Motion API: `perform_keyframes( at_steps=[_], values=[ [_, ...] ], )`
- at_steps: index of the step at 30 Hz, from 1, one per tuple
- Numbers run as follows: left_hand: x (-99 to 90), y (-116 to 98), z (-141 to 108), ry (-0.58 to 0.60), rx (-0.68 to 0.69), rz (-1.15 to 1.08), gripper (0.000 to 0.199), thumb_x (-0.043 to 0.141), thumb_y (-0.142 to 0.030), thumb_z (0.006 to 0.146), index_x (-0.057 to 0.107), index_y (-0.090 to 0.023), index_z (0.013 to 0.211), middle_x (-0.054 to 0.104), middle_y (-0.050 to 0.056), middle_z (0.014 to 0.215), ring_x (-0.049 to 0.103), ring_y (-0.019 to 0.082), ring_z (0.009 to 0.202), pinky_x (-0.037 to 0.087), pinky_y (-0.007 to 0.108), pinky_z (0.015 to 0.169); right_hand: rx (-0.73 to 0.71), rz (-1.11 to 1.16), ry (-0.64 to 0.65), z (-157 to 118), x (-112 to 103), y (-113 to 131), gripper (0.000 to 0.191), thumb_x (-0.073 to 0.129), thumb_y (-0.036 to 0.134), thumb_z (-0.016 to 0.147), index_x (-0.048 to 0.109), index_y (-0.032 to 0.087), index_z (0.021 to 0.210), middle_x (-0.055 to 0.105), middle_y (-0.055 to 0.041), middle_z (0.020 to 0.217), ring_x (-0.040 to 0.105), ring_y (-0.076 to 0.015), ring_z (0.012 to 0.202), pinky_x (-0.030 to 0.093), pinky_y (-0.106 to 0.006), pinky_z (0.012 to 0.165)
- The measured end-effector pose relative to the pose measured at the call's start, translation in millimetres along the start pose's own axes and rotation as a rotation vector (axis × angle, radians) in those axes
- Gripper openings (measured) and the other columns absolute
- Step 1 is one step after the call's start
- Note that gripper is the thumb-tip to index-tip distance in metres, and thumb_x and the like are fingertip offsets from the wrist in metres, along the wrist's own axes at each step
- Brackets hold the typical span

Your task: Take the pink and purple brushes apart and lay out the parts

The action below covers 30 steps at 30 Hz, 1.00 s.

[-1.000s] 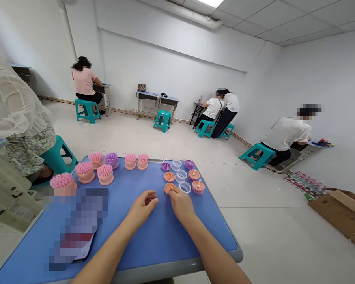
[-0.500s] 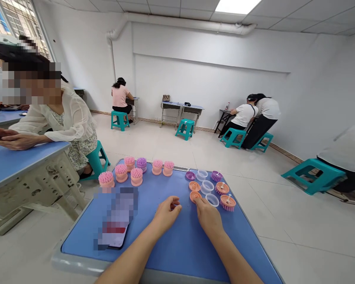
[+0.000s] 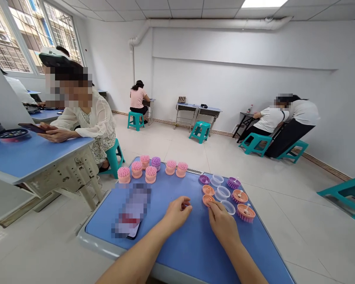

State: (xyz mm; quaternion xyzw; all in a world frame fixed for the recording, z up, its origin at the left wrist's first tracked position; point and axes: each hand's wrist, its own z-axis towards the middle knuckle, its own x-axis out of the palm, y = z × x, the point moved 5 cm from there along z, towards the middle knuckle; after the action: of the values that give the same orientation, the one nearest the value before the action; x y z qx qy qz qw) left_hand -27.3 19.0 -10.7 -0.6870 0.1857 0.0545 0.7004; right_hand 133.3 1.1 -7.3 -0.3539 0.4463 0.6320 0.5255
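Right hand (image 3: 223,221): fingertips at nearest orange cap (image 3: 208,200), beside clear plastic ring (image 3: 228,207); grip apparently closed, though fingers hide contact. Left hand (image 3: 178,212) hovers over blue desk (image 3: 192,244), thumb and fingers apart, nothing held.

I have a blue surface (image 3: 195,246) in front of me, with a pale grey rim (image 3: 102,247) along my side. Toward its far left stand six pink-bristled brushes (image 3: 150,174) on pale pink bases and one purple brush (image 3: 156,163), two of the pink ones a little apart to the right. A dark-edged phone (image 3: 133,211), mostly blurred, lies flat nearer me on the left. On my right run three columns: a purple disc (image 3: 204,179) and two orange discs (image 3: 208,190); three clear rings (image 3: 222,192); then one purple and two orange bristled pieces (image 3: 246,213), bristles downward.
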Motion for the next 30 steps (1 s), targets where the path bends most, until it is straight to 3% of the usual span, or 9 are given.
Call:
perform_keyframes(
  at_steps=[3,7,12,18,24,27,30],
  values=[
    [-7.7,-3.1,0.1,-0.057,0.006,-0.008,0.029,0.05,-0.019,0.076,0.06,-0.015,0.103,0.067,0.009,0.101,0.061,0.017,0.087,0.049,0.029,0.078,-0.082,0.121,-0.134,-2.1,-3.1,3.0,0.033,0.031,0.022,0.086,0.063,0.017,0.095,0.063,-0.0099,0.104,0.063,-0.0203,0.084,0.049,-0.031,0.066],
    [-14.6,-4.5,0.4,-0.114,0.021,-0.025,0.027,0.048,-0.019,0.076,0.06,-0.015,0.101,0.066,0.009,0.101,0.062,0.017,0.088,0.048,0.03,0.08,-0.173,0.296,-0.171,-3.2,-8.3,11.2,0.032,0.032,0.024,0.087,0.063,0.018,0.09,0.065,-0.01,0.096,0.064,-0.0207,0.082,0.05,-0.032,0.069],
    [-14.3,-5.7,0.8,-0.124,0.05,-0.046,0.025,0.05,-0.018,0.074,0.062,-0.015,0.095,0.068,0.009,0.095,0.063,0.017,0.084,0.048,0.03,0.079,-0.232,0.427,-0.105,-2.9,-8.3,19.5,0.029,0.034,0.023,0.087,0.063,0.018,0.09,0.065,-0.0089,0.091,0.063,-0.0186,0.082,0.05,-0.031,0.073],
    [-16.4,-9.1,4.6,-0.147,0.059,-0.069,0.024,0.049,-0.025,0.073,0.063,-0.015,0.09,0.068,0.006,0.081,0.061,0.018,0.075,0.048,0.032,0.073,-0.231,0.419,0.05,3.3,1.4,30.9,0.029,0.035,0.02,0.085,0.061,0.017,0.098,0.064,-0.0089,0.095,0.062,-0.0189,0.085,0.049,-0.031,0.074],
    [-18.6,-5.0,11.8,-0.16,0.046,-0.129,0.025,0.046,-0.031,0.074,0.061,-0.015,0.086,0.067,0.003,0.075,0.059,0.016,0.071,0.046,0.028,0.067,-0.07,0.391,0.059,49.9,-8.5,60.1,0.035,0.043,0.015,0.08,0.054,0.016,0.113,0.059,-0.0102,0.109,0.057,-0.0196,0.097,0.045,-0.033,0.084],
    [-19.6,1.1,15.2,-0.173,0.02,-0.159,0.028,0.045,-0.033,0.074,0.06,-0.014,0.088,0.066,0.004,0.074,0.059,0.016,0.07,0.045,0.026,0.062,-0.034,0.366,0.034,84.5,-7.7,73.9,0.045,0.048,0.015,0.077,0.047,0.018,0.122,0.051,-0.01,0.123,0.045,-0.0215,0.116,0.036,-0.036,0.097],
    [-21.8,6.1,18.0,-0.188,0.005,-0.183,0.03,0.045,-0.034,0.074,0.06,-0.014,0.089,0.066,0.005,0.076,0.06,0.017,0.072,0.045,0.026,0.061,0.019,0.34,0.044,115.8,2.1,82.5,0.053,0.05,0.018,0.077,0.04,0.01,0.128,0.038,-0.0172,0.134,0.034,-0.0262,0.126,0.031,-0.039,0.101]
  ],
)
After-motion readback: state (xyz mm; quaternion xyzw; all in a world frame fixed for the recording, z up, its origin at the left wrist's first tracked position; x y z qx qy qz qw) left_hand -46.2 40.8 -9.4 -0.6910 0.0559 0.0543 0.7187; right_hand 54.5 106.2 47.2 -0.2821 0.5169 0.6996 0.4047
